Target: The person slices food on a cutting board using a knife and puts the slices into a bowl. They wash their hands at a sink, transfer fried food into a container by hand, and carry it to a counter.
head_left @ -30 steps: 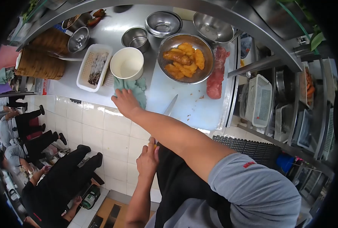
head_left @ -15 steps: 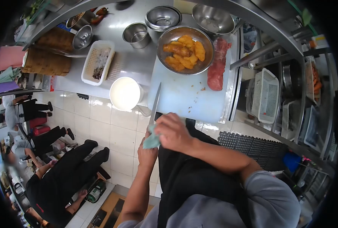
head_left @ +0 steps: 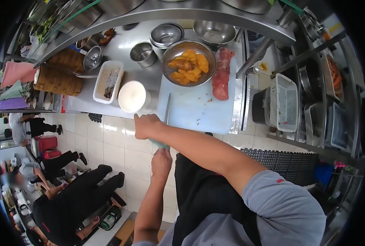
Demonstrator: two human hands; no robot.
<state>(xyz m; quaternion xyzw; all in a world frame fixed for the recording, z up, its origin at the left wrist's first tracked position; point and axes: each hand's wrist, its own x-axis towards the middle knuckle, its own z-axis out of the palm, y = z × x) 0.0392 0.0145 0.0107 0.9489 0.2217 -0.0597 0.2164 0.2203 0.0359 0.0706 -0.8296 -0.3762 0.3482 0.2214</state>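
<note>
My left hand is closed below the knife, around its handle end, which my right forearm partly hides. A pale green cloth shows just above that hand, under the forearm. My right hand is stretched across, with fingers curled by the side of a white jug, where its handle sits. The jug stands near the counter's front edge, pale inside. The blade points up over the blue-white cutting board. On the board are a steel bowl of orange battered pieces and a long raw meat piece.
A white basket with dark bits stands left of the jug. Steel pots and bowls sit along the back under a metal shelf. Racks with baskets line the right side. Other people work at the left.
My right hand has left the cloth and knife and moved left to the jug. The jug sits slightly farther back from the counter edge. My view has shifted; my left hand stays by the knife handle.
</note>
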